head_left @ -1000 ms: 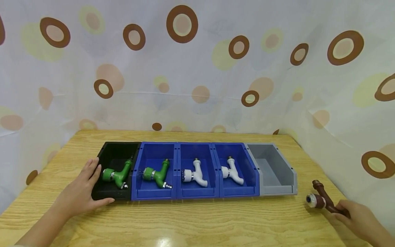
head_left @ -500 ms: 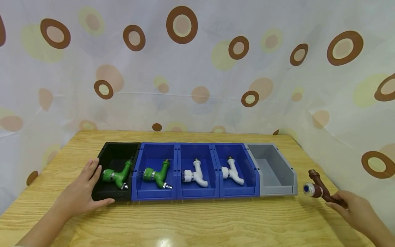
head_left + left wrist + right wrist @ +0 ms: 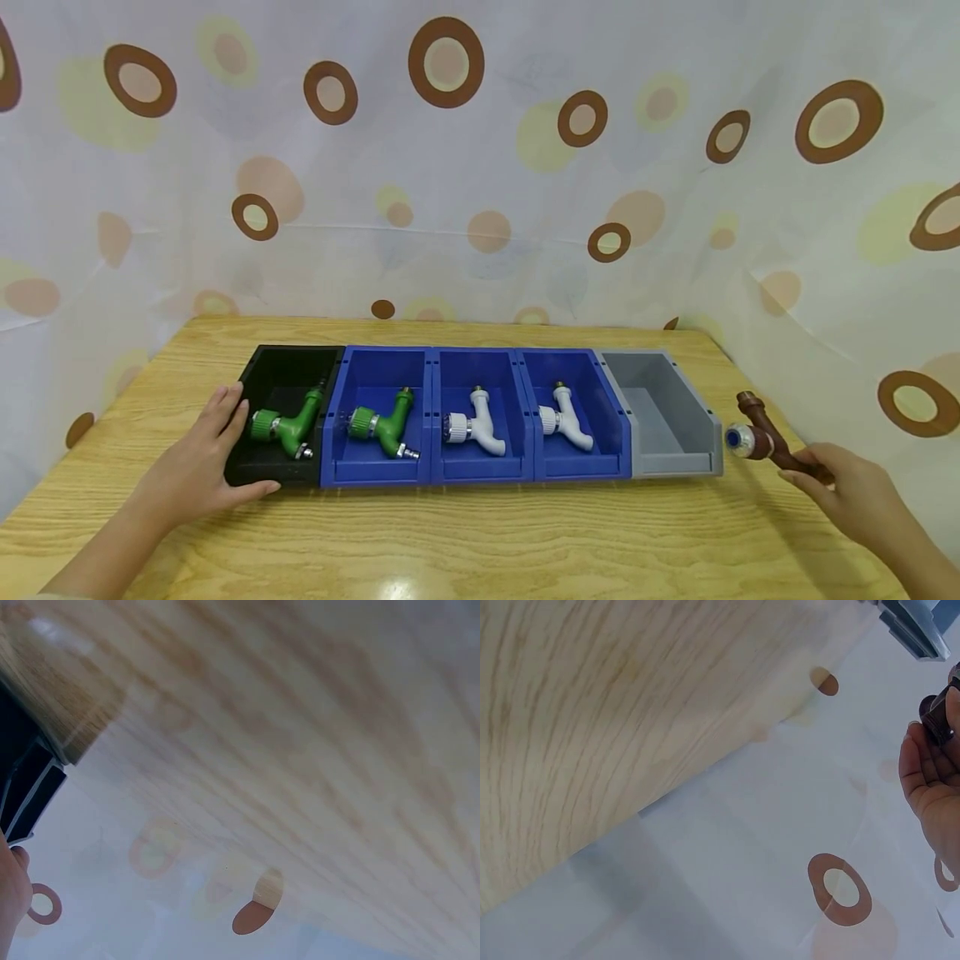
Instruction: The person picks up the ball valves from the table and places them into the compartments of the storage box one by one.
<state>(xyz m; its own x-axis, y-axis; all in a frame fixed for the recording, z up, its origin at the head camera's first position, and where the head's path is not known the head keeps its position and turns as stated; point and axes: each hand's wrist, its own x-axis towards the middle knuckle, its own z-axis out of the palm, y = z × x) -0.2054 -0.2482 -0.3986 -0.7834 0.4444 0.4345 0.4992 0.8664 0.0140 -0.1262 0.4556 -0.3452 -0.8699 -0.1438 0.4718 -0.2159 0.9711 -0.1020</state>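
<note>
My right hand (image 3: pixel 855 492) pinches one end of a brown tap (image 3: pixel 771 442), holding it above the table to the right of the grey bin (image 3: pixel 675 462). The tap's round handle faces left, towards that bin. In the right wrist view only a dark end of the tap (image 3: pixel 937 720) shows in the fingers. My left hand (image 3: pixel 191 471) rests against the black bin (image 3: pixel 281 367), fingers along its left side and thumb at its front. A green tap (image 3: pixel 292 429) lies inside the black bin. Nothing lies in the grey bin.
Three blue bins stand joined between the black and grey ones. The left blue bin (image 3: pixel 375 473) holds a green tap (image 3: pixel 388 427); the middle (image 3: pixel 482 472) and right (image 3: pixel 581 467) ones hold white taps (image 3: pixel 480 425). A patterned sheet (image 3: pixel 480 167) hangs behind the wooden table (image 3: pixel 450 542).
My right hand has lifted the brown tap and carried it up and left, closer to the grey bin. The left hand and the bins have stayed put.
</note>
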